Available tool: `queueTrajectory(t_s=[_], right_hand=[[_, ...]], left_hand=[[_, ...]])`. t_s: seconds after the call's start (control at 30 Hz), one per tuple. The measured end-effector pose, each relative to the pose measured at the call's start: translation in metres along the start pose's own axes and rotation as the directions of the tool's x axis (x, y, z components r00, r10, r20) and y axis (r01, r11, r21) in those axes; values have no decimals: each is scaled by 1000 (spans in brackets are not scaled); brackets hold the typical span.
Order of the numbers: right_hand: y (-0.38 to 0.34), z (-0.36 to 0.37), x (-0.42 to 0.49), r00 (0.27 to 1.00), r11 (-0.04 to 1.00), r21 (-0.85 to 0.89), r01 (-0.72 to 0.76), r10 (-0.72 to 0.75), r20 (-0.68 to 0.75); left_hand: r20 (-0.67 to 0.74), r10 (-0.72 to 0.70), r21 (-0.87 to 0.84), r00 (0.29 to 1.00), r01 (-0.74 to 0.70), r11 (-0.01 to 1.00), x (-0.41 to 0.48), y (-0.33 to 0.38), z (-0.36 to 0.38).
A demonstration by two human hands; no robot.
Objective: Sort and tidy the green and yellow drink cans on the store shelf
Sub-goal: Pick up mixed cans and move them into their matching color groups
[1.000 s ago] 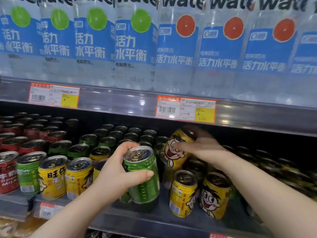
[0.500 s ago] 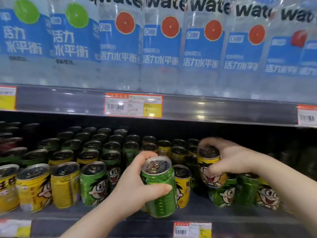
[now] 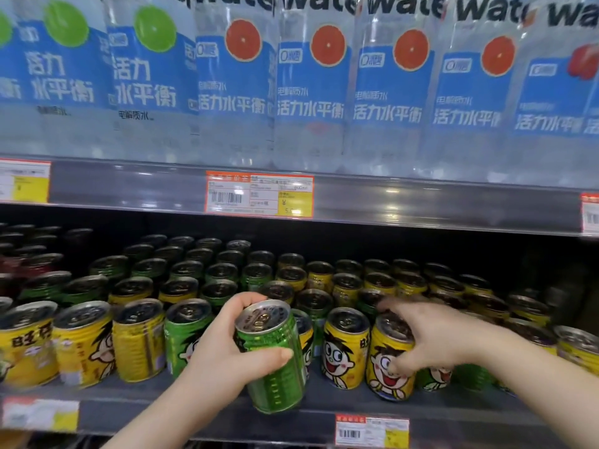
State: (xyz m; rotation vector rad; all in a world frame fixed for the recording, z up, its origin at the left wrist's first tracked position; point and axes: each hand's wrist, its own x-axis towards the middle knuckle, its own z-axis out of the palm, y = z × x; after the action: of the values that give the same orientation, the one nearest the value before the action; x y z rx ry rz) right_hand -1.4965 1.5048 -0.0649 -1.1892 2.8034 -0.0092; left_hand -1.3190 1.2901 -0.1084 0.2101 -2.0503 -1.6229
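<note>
My left hand [image 3: 223, 354] grips a green can [image 3: 274, 361] tilted in front of the lower shelf's front row. My right hand [image 3: 431, 338] holds a yellow can [image 3: 389, 367] with a cartoon face, fingers curled over its top and side, as it stands at the shelf front. Beside it stands another yellow can [image 3: 345, 351]. To the left, a green can [image 3: 183, 332] stands among several yellow cans [image 3: 84, 345] in the front row. Behind them, rows of green and yellow cans run back into the dark shelf.
The shelf edge [image 3: 453, 422] carries price tags [image 3: 372, 431]. Above, a shelf rail [image 3: 129, 189] with an orange price tag [image 3: 259, 194] holds several large water bottles [image 3: 311, 92]. Red cans [image 3: 19, 264] stand at the far left.
My right hand has brought the yellow can down and forward to the shelf's front row. My left hand still holds the green can. The view has shifted to the right.
</note>
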Motion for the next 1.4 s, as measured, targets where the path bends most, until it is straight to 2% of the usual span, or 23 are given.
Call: queueTrajectory(t_s=[0.23,0.4,0.5,0.57,0.63,0.67,0.8,1.0,1.13,1.23,1.3,1.4], right_hand=[[-3,7,5,999,987,-154,-33,32,-7],[-9,10,10,997,977,-208,-37,22,-71],[-7,-6,18,993,995,-20,-102,103,60],[-5,-21,29,992,986,107,-125,123,22],[-3,-29,43,979,980,89,-176,184,-87],[-4,-29,49,972,974,75,-212,219,-91],[-14,-17,64,955,941,165,-296,288,70],[-13,-6,73,927,900,230,-372,373,41],[-15,-16,60,906,905,238,-352,394,-157],[-27,-40,46,880,937,203,-283,338,-334],[-44,-50,38,879,945,250,-211,295,-374],[-75,-53,36,913,908,414,-68,224,-341]], left_hand=[[-5,-39,56,999,39,998,-2,-9,-2],[-29,-46,30,999,47,998,-3,-12,-14],[-62,-51,-9,997,51,999,-4,-11,-20],[-80,-49,-12,996,48,999,-4,-11,-23],[-90,-46,3,995,46,999,-4,-11,-25],[-90,-44,8,995,45,999,-4,-12,-26],[-71,-36,24,997,37,999,-5,-12,-25],[-112,-56,27,992,59,998,-5,-17,-35],[-130,-41,13,991,43,999,-8,-14,-45],[-167,-34,35,985,40,999,-8,-12,-52],[-191,-45,36,981,53,998,-8,-12,-57],[-215,-45,42,976,55,998,-12,-12,-64]])
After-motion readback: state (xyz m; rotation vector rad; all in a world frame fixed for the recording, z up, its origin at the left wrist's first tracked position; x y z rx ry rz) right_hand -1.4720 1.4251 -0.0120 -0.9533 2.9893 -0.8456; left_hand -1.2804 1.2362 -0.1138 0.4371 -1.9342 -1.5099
